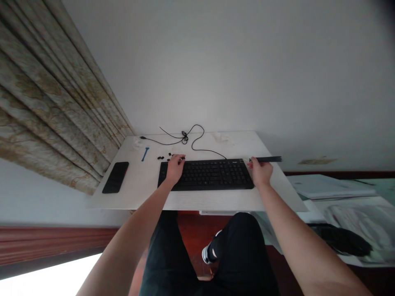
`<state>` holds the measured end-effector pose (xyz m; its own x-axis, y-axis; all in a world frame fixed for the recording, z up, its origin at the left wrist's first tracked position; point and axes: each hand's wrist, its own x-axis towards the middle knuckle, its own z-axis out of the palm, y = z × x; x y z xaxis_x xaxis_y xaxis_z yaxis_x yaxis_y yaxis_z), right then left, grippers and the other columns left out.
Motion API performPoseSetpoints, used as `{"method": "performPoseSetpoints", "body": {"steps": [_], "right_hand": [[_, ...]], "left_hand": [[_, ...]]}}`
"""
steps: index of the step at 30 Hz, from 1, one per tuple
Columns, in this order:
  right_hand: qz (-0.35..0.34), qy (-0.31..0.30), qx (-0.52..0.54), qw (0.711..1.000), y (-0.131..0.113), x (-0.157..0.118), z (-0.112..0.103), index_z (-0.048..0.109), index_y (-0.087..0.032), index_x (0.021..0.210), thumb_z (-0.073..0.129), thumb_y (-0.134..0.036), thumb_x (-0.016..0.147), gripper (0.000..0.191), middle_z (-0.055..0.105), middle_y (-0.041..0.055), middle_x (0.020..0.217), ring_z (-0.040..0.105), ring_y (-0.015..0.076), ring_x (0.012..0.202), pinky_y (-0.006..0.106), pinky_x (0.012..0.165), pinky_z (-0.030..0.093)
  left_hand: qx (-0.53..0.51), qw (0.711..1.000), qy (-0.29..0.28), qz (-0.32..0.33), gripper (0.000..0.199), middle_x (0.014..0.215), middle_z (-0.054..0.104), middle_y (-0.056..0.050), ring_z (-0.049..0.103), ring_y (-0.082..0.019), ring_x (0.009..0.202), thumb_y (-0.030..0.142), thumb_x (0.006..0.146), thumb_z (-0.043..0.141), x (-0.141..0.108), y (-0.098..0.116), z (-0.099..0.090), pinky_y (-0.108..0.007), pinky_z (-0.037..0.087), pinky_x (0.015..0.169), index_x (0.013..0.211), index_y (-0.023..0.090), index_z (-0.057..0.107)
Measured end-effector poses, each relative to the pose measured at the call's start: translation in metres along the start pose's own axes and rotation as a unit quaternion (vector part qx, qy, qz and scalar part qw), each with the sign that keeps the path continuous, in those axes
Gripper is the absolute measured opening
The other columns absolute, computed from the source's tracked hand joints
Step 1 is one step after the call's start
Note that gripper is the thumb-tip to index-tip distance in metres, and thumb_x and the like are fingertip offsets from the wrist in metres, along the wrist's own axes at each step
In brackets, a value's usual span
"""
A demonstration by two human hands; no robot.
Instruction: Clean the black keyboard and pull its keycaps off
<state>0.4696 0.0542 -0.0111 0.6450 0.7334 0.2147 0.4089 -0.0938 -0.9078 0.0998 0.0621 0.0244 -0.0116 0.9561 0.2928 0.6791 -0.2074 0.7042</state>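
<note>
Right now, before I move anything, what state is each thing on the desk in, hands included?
Left hand: on the keyboard's top-left corner.
Right hand: holding the strip.
Long black strip: held level, past the keyboard's right end.
Black keyboard: flat, cable attached.
Small black pieces: loose on desk.
Slim blue tool: lying flat.
Black phone: lying flat.

Soft even light, blown-out glare btm-L, warped edges, blur btm-R.
</note>
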Motion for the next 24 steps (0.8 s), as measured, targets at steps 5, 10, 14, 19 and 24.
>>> {"method": "performPoseSetpoints", "body": {"steps": [5,10,14,19,24], "right_hand": [[0.018,0.008,0.013,1.000,-0.008,-0.002,-0.002,0.067,-0.015,0.067,0.065,-0.046,0.078,0.033,0.070,0.0114,0.063,0.068,0.0263,0.065,0.040,0.075,0.055],[0.015,0.006,0.009,1.000,-0.014,-0.006,-0.003,0.068,-0.015,0.066,0.064,-0.046,0.078,0.034,0.069,0.0111,0.060,0.068,0.0275,0.064,0.042,0.075,0.054],[0.013,-0.001,0.019,1.000,-0.016,-0.008,-0.005,0.068,-0.015,0.064,0.065,-0.047,0.079,0.035,0.068,0.0106,0.059,0.067,0.0272,0.062,0.041,0.073,0.053],[0.011,-0.001,0.014,1.000,-0.017,-0.008,-0.005,0.069,-0.015,0.065,0.065,-0.046,0.079,0.034,0.067,0.0098,0.056,0.066,0.0268,0.061,0.040,0.072,0.053],[0.013,-0.001,0.014,1.000,-0.016,-0.007,-0.005,0.069,-0.014,0.068,0.066,-0.045,0.078,0.034,0.069,0.0095,0.059,0.067,0.0262,0.063,0.040,0.074,0.053]], "left_hand": [[0.086,0.995,-0.013,-0.055,0.021,0.109,0.075,-0.008,0.067,-0.022,0.100,0.020,0.092,0.059,0.020,-0.011,-0.020,-0.037,0.052,0.094,0.108,0.020,0.072],[0.214,0.971,-0.078,-0.077,0.023,0.115,0.075,-0.008,0.064,-0.027,0.115,0.021,0.093,0.056,0.031,-0.014,-0.029,-0.046,0.043,0.106,0.110,0.023,0.072],[0.220,0.971,-0.059,-0.071,0.029,0.126,0.070,-0.010,0.060,-0.028,0.121,0.019,0.092,0.055,0.030,-0.008,-0.026,-0.046,0.042,0.106,0.117,0.022,0.068],[0.150,0.987,-0.037,0.035,0.030,0.117,0.070,-0.009,0.062,-0.024,0.114,0.010,0.089,0.051,0.015,0.009,-0.009,-0.040,0.047,0.103,0.112,0.020,0.069],[0.127,0.985,-0.061,0.104,0.029,0.107,0.069,-0.008,0.063,-0.023,0.107,0.008,0.088,0.052,-0.002,0.025,0.015,-0.039,0.048,0.099,0.108,0.020,0.068]]}}
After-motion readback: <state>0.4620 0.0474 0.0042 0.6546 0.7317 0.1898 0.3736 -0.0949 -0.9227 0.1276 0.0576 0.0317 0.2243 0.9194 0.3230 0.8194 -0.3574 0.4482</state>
